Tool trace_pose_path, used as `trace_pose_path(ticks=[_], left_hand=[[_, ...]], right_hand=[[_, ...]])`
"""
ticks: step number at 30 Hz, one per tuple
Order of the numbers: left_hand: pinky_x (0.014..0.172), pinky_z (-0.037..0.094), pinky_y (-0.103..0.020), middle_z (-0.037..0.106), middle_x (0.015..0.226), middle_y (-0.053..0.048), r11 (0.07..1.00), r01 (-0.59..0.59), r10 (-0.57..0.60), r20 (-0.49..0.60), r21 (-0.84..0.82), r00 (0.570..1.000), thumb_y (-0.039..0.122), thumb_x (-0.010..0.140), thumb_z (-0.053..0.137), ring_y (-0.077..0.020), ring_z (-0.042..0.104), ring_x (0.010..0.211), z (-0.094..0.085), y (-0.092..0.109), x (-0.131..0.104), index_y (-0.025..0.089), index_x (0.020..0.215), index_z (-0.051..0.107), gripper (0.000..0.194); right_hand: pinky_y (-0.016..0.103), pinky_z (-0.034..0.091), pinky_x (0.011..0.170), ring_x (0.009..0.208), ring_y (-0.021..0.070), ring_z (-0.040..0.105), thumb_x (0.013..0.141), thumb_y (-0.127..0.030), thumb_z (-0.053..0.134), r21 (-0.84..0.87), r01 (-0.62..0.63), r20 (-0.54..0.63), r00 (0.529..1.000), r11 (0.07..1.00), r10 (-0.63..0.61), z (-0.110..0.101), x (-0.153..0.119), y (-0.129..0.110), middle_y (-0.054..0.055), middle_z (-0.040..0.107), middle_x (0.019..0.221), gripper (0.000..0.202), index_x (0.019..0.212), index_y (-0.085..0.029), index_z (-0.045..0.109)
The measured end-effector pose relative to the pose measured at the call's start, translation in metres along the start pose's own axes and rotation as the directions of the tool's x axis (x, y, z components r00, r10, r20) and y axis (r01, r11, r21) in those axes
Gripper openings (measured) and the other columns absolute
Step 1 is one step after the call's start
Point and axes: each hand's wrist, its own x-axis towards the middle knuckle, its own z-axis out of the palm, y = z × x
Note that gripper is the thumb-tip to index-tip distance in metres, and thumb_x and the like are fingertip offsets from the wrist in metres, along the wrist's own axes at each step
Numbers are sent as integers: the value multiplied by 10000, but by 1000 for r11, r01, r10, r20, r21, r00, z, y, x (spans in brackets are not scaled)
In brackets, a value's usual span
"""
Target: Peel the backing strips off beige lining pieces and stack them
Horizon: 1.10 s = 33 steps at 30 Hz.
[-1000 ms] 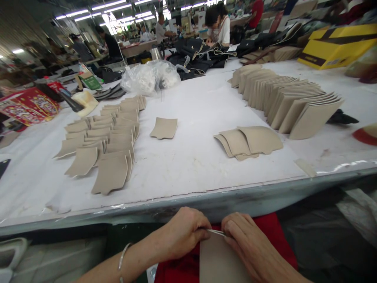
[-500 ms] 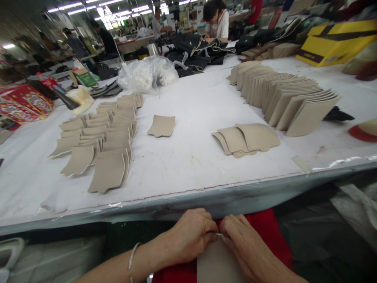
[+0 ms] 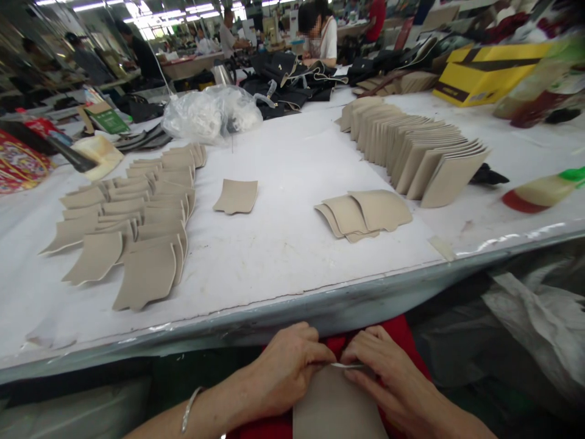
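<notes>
A beige leather-like piece (image 3: 336,405) lies over my lap, below the table's front edge. My left hand (image 3: 292,363) pinches its far edge at the left, thumb against fingers. My right hand (image 3: 384,369) grips the same edge at the right, fingers curled over it. Between the two hands a thin pale edge of the piece shows. On the table ahead, one similar piece (image 3: 236,196) lies alone, and a few overlapping pieces (image 3: 379,211) lie to its right.
Rows of beige pieces (image 3: 146,271) overlap at the left. A long leaning row of pieces (image 3: 452,180) stands at the right, near a bottle (image 3: 539,192) on its side. Behind are a clear plastic bag (image 3: 210,113), a yellow box (image 3: 489,76) and a person (image 3: 326,39).
My right hand's fingers have shifted and opened a little from the left hand, so more of the piece's pale edge shows. The view has turned slightly right.
</notes>
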Motion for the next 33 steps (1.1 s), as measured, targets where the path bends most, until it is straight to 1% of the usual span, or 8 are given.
trace_pose_path(ticks=[8, 12, 16, 18, 22, 26, 31, 33], left_hand=[[691, 370, -248, 602, 789, 3, 999, 39, -39, -6, -32, 999, 157, 948, 477, -132, 529, 807, 0, -5, -2, 239, 907, 723, 262], [729, 385, -253, 636, 817, 1, 999, 35, -36, 8, 11, 999, 112, 898, 515, -144, 545, 837, -1, -4, 0, 215, 886, 704, 215], [760, 397, -270, 675, 860, -7, 997, -28, 25, 41, 69, 999, 194, 858, 620, -166, 563, 852, 6, 1, 9, 198, 867, 689, 71], [739, 401, -274, 686, 847, -11, 995, -59, 56, 39, 85, 998, 241, 879, 613, -164, 570, 811, 12, 2, 14, 193, 849, 692, 98], [706, 404, -253, 696, 797, -7, 998, -69, 68, 18, 8, 997, 251, 899, 601, -151, 592, 776, 20, 0, 19, 192, 833, 714, 143], [711, 418, -228, 708, 785, -6, 994, -18, 17, -8, -104, 1000, 203, 872, 629, -145, 610, 781, 16, -2, 19, 194, 839, 740, 116], [724, 426, -232, 725, 791, -10, 996, -3, 2, -13, -93, 1000, 191, 851, 643, -156, 620, 783, 12, -2, 22, 193, 823, 750, 110], [723, 426, -233, 726, 792, -11, 998, -5, 4, -15, -67, 1000, 207, 859, 635, -158, 622, 785, 13, -1, 23, 199, 829, 748, 118]], right_hand=[[333, 409, 773, 789, 180, 558, 955, -219, 555, -34, -22, -20, 1000, 999, 21, -10, -4, 3, -16, 632, 802, 145, 812, -228, 574], [307, 423, 752, 807, 176, 558, 953, -222, 564, -1, -72, -15, 997, 997, 72, -8, -6, 6, -18, 612, 807, 155, 798, -224, 560], [294, 425, 732, 828, 181, 552, 961, -231, 559, 14, -96, 7, 995, 995, 96, -3, -6, 6, -15, 595, 823, 153, 808, -224, 553], [291, 426, 728, 824, 179, 552, 967, -248, 553, 14, -85, -3, 996, 996, 85, -2, -8, 6, -14, 593, 822, 159, 810, -224, 555], [282, 428, 710, 782, 170, 559, 983, -318, 529, 46, -80, -20, 997, 996, 81, -6, -14, 11, -16, 600, 795, 211, 796, -225, 562], [289, 425, 689, 732, 170, 564, 998, -432, 471, 67, -72, -45, 996, 995, 75, -14, -19, 15, -12, 616, 754, 319, 775, -232, 579], [287, 412, 650, 702, 170, 570, 990, -433, 471, 109, -93, -78, 992, 990, 102, -14, -14, 13, -7, 616, 721, 358, 717, -223, 564], [281, 431, 693, 774, 175, 598, 984, -410, 486, 153, -107, -70, 991, 982, 119, -10, -11, 11, -1, 651, 811, 275, 810, -230, 598]])
